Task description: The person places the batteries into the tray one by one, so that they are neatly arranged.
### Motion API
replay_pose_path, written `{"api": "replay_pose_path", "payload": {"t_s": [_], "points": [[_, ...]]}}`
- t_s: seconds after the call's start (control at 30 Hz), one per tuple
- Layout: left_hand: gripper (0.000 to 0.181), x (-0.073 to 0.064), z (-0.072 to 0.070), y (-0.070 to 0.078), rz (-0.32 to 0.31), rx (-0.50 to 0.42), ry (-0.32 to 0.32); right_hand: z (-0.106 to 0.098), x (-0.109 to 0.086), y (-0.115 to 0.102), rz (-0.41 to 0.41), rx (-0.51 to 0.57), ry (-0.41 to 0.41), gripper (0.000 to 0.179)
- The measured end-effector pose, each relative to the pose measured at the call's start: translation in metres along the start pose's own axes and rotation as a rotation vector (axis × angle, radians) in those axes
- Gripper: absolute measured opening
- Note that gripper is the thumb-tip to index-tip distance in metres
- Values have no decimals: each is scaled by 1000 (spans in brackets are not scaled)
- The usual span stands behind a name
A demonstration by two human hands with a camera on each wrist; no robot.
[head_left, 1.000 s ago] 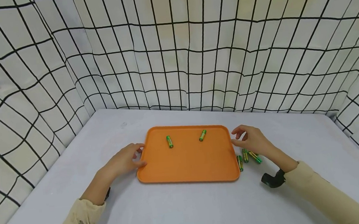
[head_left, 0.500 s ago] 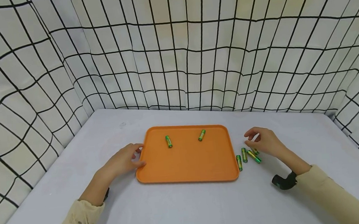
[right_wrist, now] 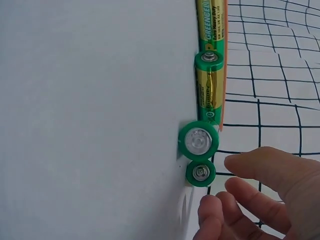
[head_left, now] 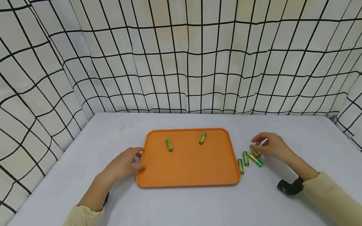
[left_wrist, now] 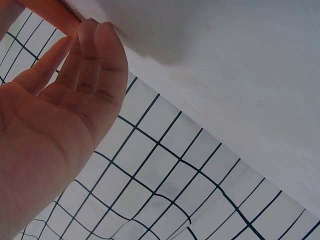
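Observation:
An orange tray [head_left: 189, 166] lies on the white table, with two green-and-gold batteries, one left [head_left: 169, 145] and one right [head_left: 202, 138], near its far side. My left hand [head_left: 124, 164] rests its fingertips and thumb along the tray's left rim; the left wrist view shows its fingers against the orange edge [left_wrist: 55, 17]. Several more batteries [head_left: 245, 158] lie beside the tray's right edge. Over the farthest of these batteries [head_left: 255, 151], my right hand [head_left: 271, 146] hovers with thumb and fingers apart. In the right wrist view, a small battery end [right_wrist: 201, 173] sits just beyond the fingertips.
White walls with a black grid net [head_left: 183, 66] stand behind and at both sides of the table [head_left: 189, 212]. A black wrist-worn device [head_left: 290, 187] hangs below my right wrist, close over the table.
My right hand has moved rightward, away from the tray's right rim to the loose batteries. My left hand stays at the tray's left rim. The batteries on the tray have not shifted.

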State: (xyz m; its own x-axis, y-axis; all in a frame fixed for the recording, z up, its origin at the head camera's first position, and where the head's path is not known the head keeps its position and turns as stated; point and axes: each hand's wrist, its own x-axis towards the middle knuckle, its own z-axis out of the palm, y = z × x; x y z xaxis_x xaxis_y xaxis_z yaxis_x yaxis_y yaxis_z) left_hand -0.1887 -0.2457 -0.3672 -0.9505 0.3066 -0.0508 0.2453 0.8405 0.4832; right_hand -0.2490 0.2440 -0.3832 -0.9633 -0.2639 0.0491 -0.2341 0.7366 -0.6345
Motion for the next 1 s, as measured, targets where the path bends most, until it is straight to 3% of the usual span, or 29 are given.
{"api": "replay_pose_path", "payload": {"t_s": [0.37, 1.0], "points": [[64, -1, 1, -1, -8, -7, 12, 2, 0, 9, 12, 31, -43, 25], [66, 0, -1, 0, -29, -21, -10, 3, -1, 4, 68, -11, -63, 27]]}}
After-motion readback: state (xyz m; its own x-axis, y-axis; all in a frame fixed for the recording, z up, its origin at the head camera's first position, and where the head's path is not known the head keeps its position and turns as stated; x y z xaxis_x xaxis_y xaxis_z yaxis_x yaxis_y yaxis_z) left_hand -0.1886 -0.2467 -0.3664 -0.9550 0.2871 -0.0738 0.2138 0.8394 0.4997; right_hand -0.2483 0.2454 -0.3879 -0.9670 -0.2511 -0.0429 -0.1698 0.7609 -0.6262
